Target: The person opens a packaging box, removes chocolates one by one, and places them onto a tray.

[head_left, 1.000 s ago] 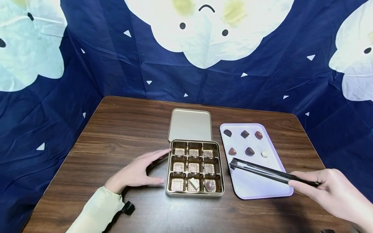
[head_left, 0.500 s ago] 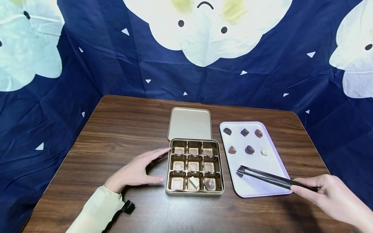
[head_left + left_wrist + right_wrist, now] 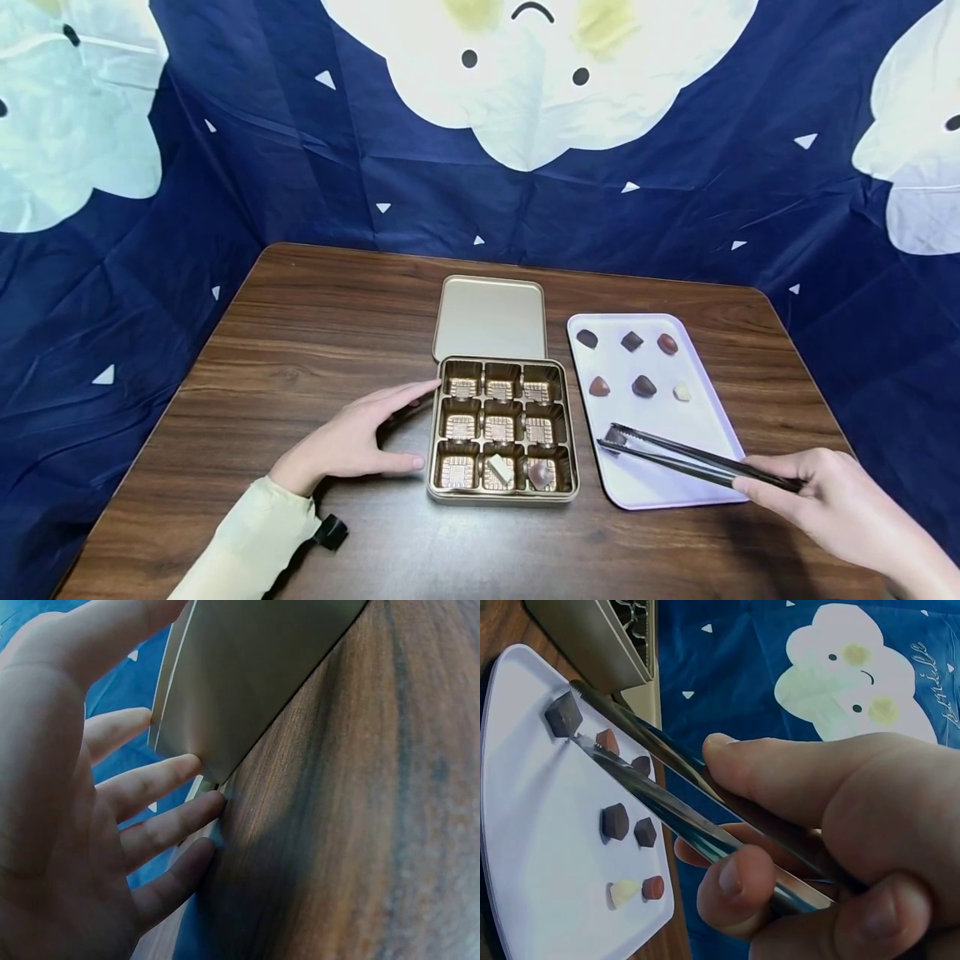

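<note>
My right hand (image 3: pixel 821 492) grips a pair of black metal tongs (image 3: pixel 682 458) over the pale purple tray (image 3: pixel 660 492). The tongs' tips stand apart around a dark chocolate (image 3: pixel 562 715), which sits at the tray's left side. In the right wrist view, thumb and fingers curl round the tongs' arms. My left hand (image 3: pixel 356 437) lies beside the gold tin (image 3: pixel 502 501) with its fingers extended; in the left wrist view, fingertips are at the tin's side wall (image 3: pixel 240 675). Inside the divided tin, a white chocolate (image 3: pixel 499 469) is in the front middle compartment and a brown one (image 3: pixel 539 475) front right.
Several more chocolates stand on the tray in two rows, among them a dark one (image 3: pixel 643 386), a reddish one (image 3: pixel 667 343) and a white one (image 3: pixel 682 392). The tin's lid (image 3: pixel 491 317) lies behind the tin. A blue cloth (image 3: pixel 300 183) hangs behind the wooden table (image 3: pixel 337 333).
The tongs' tips shifted right and toward the front with the dark chocolate, then spread apart around it. The left hand and tin have stayed in place.
</note>
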### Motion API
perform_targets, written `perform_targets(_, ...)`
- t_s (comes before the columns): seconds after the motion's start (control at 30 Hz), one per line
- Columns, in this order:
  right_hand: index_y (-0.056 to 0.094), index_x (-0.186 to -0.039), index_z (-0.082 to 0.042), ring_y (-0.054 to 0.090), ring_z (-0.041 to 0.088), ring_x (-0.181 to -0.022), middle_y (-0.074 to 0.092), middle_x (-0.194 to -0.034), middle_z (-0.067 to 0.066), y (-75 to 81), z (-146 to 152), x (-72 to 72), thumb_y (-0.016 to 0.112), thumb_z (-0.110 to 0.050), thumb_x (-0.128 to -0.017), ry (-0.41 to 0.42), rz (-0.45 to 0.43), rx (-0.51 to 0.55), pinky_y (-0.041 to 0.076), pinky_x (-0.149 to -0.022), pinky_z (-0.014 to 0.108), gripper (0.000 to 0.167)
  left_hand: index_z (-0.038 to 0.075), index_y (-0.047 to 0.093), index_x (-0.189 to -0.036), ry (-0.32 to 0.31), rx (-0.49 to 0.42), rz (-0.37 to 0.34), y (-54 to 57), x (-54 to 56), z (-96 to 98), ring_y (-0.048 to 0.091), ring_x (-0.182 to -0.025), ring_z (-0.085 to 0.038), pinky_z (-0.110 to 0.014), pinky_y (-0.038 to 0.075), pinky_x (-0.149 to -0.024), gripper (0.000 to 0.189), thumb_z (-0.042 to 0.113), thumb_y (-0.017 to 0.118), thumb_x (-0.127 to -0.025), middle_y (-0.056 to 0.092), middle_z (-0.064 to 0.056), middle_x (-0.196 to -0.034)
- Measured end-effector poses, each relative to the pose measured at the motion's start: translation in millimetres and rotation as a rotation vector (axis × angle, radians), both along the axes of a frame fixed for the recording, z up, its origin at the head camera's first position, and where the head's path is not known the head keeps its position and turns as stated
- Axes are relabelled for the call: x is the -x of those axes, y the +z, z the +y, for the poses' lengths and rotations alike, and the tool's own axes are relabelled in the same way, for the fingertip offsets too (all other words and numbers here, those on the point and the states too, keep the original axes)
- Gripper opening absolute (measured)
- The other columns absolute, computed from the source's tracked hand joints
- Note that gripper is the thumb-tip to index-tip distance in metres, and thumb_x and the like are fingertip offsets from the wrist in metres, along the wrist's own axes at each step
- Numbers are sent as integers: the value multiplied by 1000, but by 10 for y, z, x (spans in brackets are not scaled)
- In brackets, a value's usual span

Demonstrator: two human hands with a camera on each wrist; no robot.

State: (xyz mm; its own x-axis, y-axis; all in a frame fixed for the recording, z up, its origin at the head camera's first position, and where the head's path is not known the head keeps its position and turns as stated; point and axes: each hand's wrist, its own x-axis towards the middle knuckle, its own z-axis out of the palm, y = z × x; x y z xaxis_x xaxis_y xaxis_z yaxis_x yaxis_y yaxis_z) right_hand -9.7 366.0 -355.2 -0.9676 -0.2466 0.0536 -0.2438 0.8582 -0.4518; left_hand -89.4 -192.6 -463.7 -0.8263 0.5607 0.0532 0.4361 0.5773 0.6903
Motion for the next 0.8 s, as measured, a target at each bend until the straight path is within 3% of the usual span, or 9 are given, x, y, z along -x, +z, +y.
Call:
perform_targets(0.1, 85, -105, -9, 14, -13, -48, 47, -60, -24, 14, -5, -7, 85, -15, -88, -14, 3, -8, 21, -37, 16, 18, 42, 32, -165, 1, -1, 6, 7, 1, -3, 42, -149, -24, -62, 35, -119, 100, 71, 78, -81, 42, 8, -165)
perform_targets(0.3, 84, -106, -10, 24, -9, -47, 73, -80, -15, 55, -6, -32, 86, -15, -88, -37, 26, 4, 26, -39, 16, 20, 42, 32, -164, 7, -1, 6, 16, -5, -4, 45, -147, -25, -62, 36, -118, 100, 72, 78, -81, 43, 7, -164)
perform_targets(0.43, 84, -105, -8, 31, -9, -46, 72, -76, -16, 75, -16, -37, 87, -13, -85, -34, 86, 32, 29, -40, 15, 21, 43, 33, -164, 16, 4, 7, 8, -11, -1, 46, -146, -25, -63, 37, -118, 99, 73, 77, -81, 44, 9, -163)
perform_targets(0.6, 84, -105, -6, 37, -11, -46, 75, -87, -20, 101, -52, -21, 89, -9, -82, -20, 158, 65, 32, -41, 14, 23, 44, 33, -163, 32, 17, 21, -26, -13, 7, 49, -143, -23, -62, 39, -117, 98, 75, 76, -80, 46, 10, -162)
perform_targets(0.8, 84, -108, -7, 51, -8, -55, 79, -96, -11, 152, -142, -13, 89, -6, -82, 8, 184, 81, 41, -47, 12, 27, 44, 35, -163, 43, 13, 40, -48, -11, 21, 52, -140, -21, -60, 41, -116, 97, 74, 77, -80, 48, 10, -160)
